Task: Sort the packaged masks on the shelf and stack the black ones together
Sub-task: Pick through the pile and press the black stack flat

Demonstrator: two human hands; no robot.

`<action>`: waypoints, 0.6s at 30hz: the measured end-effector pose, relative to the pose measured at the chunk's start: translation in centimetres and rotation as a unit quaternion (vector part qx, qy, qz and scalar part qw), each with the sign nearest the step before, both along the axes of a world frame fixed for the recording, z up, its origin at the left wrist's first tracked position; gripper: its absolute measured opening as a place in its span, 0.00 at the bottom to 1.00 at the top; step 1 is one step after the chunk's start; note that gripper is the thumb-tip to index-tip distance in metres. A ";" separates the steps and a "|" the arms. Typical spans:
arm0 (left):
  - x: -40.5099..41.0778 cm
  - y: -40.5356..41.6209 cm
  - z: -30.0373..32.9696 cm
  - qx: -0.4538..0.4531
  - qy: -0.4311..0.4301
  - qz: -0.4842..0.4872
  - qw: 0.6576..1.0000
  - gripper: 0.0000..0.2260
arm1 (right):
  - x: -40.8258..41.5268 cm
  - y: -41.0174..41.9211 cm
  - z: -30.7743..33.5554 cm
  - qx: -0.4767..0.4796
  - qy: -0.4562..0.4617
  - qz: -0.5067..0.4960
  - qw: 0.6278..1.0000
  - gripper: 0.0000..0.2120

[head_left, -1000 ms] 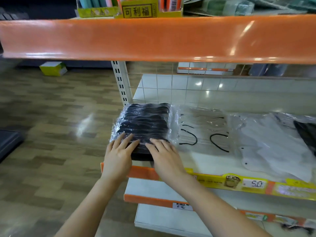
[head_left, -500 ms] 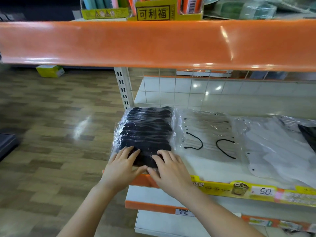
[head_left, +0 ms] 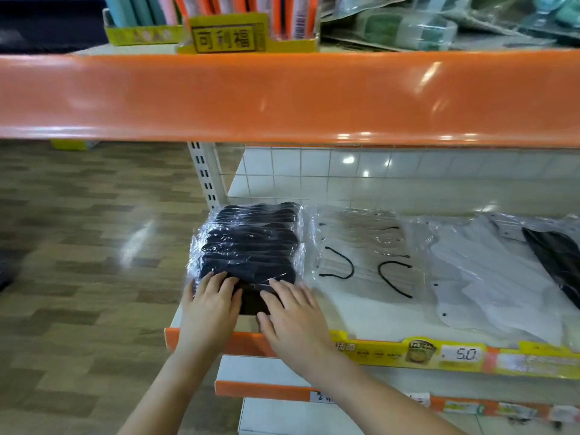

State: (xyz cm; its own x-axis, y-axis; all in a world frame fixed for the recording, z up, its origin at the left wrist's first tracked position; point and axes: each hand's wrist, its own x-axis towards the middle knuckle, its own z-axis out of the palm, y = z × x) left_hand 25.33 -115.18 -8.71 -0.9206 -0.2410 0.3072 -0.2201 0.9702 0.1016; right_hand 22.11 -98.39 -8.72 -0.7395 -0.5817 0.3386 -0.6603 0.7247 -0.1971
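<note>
Head view: a stack of black masks in crinkled clear plastic wrap sits at the left end of a white shop shelf, just right of the perforated cream upright post. Both hands lie on the near end of that stack. The left hand rests flat, fingers nearly straight and close together, fingertips on the plastic at the near left corner. The right hand lies beside it, fingers spread and nearly straight over the near right corner, thumb stretched toward the shelf's front edge. Neither hand curls round the packet; they press or rest on it.

Just right of the black stack lies a clear packet of pale masks with black ear loops, its left edge touching or overlapping the stack's wrapping. Farther right is a flat packet of white masks, and at the far right edge a dark packaged mask lies partly over it.

The shelf's near edge carries an orange strip and a yellow price rail with a tag reading 5.0. Above, a glossy orange shelf front spans the frame, with a yellow display box printed with Chinese characters on top. Wood-patterned flooring fills the left.
</note>
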 end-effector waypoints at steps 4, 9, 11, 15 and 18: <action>-0.9 2.6 0.5 0.011 0.067 -0.017 0.998 0.16 | -0.6 1.6 0.8 -0.046 0.003 -0.015 0.999 0.17; -3.0 7.7 1.5 0.024 0.081 -0.062 0.994 0.14 | -2.4 5.7 1.8 -0.068 0.008 -0.058 0.996 0.16; -4.0 10.0 1.7 0.033 0.093 -0.081 0.992 0.13 | -3.2 7.9 2.0 -0.067 0.013 -0.079 0.994 0.16; -6.0 14.9 1.5 0.053 0.108 -0.106 0.987 0.12 | -4.7 12.9 2.1 -0.076 0.023 -0.113 0.990 0.16; -7.5 18.7 1.2 0.059 0.115 -0.136 0.982 0.11 | -6.2 16.9 1.8 -0.081 0.028 -0.146 0.985 0.15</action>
